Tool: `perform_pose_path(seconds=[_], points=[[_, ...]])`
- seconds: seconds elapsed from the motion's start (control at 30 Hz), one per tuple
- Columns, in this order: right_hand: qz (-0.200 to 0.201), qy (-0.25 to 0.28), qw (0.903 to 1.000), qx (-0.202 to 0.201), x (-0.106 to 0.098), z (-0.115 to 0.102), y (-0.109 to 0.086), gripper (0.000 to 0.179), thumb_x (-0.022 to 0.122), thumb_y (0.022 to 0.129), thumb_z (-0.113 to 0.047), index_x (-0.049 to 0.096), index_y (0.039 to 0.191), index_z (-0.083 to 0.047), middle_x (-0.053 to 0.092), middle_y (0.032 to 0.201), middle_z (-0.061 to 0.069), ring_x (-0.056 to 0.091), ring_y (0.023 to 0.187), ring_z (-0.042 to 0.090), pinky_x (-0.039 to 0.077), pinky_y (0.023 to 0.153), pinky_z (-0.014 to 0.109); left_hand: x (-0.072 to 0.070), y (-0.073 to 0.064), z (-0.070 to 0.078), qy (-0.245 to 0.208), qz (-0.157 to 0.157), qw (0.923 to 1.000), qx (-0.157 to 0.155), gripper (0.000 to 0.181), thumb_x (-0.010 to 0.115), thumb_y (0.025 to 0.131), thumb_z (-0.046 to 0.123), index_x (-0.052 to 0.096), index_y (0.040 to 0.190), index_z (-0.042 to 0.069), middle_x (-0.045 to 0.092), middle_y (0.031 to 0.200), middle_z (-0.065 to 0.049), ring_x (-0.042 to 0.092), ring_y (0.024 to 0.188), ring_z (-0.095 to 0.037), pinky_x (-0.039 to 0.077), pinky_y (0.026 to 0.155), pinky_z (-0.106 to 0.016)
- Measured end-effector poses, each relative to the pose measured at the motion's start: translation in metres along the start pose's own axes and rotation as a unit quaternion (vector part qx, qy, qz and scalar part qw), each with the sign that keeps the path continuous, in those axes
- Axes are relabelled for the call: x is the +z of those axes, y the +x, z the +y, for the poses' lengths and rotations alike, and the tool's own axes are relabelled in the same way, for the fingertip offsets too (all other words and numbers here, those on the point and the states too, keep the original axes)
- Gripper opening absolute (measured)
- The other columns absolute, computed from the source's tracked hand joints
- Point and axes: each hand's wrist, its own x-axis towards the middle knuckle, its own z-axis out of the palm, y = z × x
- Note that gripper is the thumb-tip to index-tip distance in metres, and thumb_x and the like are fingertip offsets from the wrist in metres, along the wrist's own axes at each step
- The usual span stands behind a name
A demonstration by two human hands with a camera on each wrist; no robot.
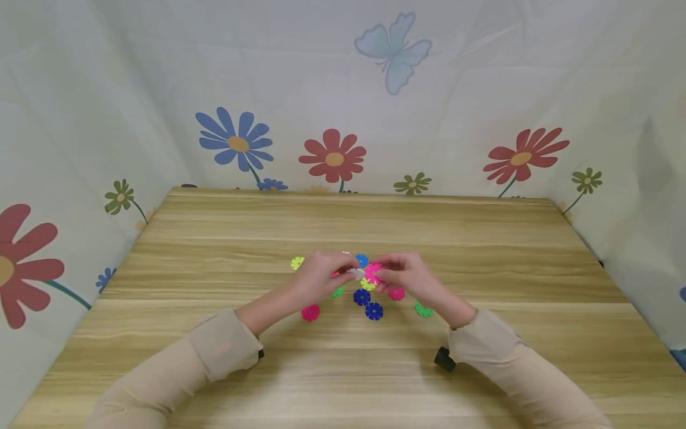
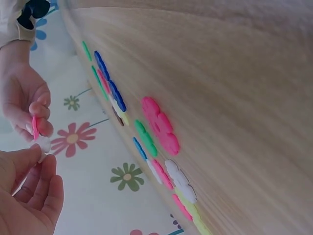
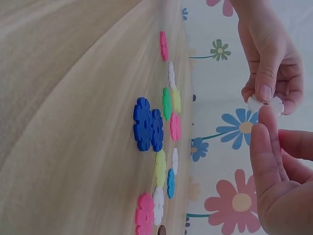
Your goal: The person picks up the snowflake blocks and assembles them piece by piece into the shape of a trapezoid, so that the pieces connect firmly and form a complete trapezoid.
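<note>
Over the middle of the table, my left hand (image 1: 320, 277) pinches a white notched plastic disc (image 3: 272, 105) between thumb and fingers. Facing it, my right hand (image 1: 415, 280) holds a bright pink notched disc (image 1: 373, 273) by thumb and fingertips. In the left wrist view the pink disc stands edge-on and its lower edge meets the white one. From the right wrist view, my right fingers hide most of the pink disc. Below the hands lie two dark blue discs (image 1: 374, 311) and a yellow disc (image 1: 368, 285).
More notched discs lie flat on the wooden table (image 1: 343, 381): a pink disc (image 1: 310, 313) and a yellow disc (image 1: 297, 263) to the left, a green disc (image 1: 424, 310) to the right, a light blue disc (image 1: 362, 261) behind. A flower-printed curtain (image 1: 300, 71) hangs beyond the table.
</note>
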Motion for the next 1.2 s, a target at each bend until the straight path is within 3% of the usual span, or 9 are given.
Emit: perform_pose_path(seconds=[0.2, 0.47, 0.9, 1.2], points=[[0.000, 0.017, 0.9998, 0.007, 0.0019, 0.0007, 0.0016, 0.029, 0.050, 0.087, 0.000, 0.051, 0.114, 0.012, 0.064, 0.082, 0.007, 0.065, 0.069, 0.021, 0.050, 0.073, 0.046, 0.0017, 0.0007, -0.0002, 0.002, -0.007, 1.0000, -0.003, 0.009, 0.062, 0.082, 0.016, 0.066, 0.089, 0.014, 0.066, 0.079, 0.005, 0.057, 0.068, -0.003, 0.046, 0.061, -0.011], [-0.002, 0.027, 0.9996, 0.010, 0.0036, 0.0047, 0.0028, 0.029, 0.049, 0.086, 0.001, 0.052, 0.112, 0.012, 0.062, 0.076, 0.001, 0.064, 0.063, 0.011, 0.053, 0.069, 0.039, 0.0037, -0.0003, -0.0009, 0.020, -0.009, 0.9998, 0.001, 0.009, 0.063, 0.082, 0.016, 0.066, 0.090, 0.014, 0.066, 0.080, 0.006, 0.057, 0.069, -0.003, 0.046, 0.062, -0.013], [0.003, 0.068, 0.9975, 0.023, 0.0089, 0.0030, 0.0023, 0.029, 0.048, 0.084, 0.005, 0.049, 0.111, 0.017, 0.063, 0.071, 0.001, 0.063, 0.057, 0.011, 0.053, 0.057, 0.025, 0.0036, -0.0022, -0.0005, 0.060, 0.032, 0.9959, 0.060, 0.007, 0.067, 0.077, 0.013, 0.068, 0.085, 0.012, 0.068, 0.077, 0.003, 0.060, 0.065, -0.006, 0.047, 0.059, -0.014], [-0.024, 0.092, 0.9952, 0.024, 0.0102, 0.0021, 0.0001, 0.027, 0.047, 0.085, 0.005, 0.048, 0.108, 0.019, 0.063, 0.072, 0.002, 0.063, 0.057, 0.012, 0.054, 0.057, 0.029, -0.0008, -0.0055, 0.0059, 0.060, 0.042, 0.9935, 0.087, 0.007, 0.069, 0.075, 0.012, 0.069, 0.082, 0.011, 0.069, 0.077, 0.002, 0.063, 0.066, -0.007, 0.048, 0.060, -0.014]])
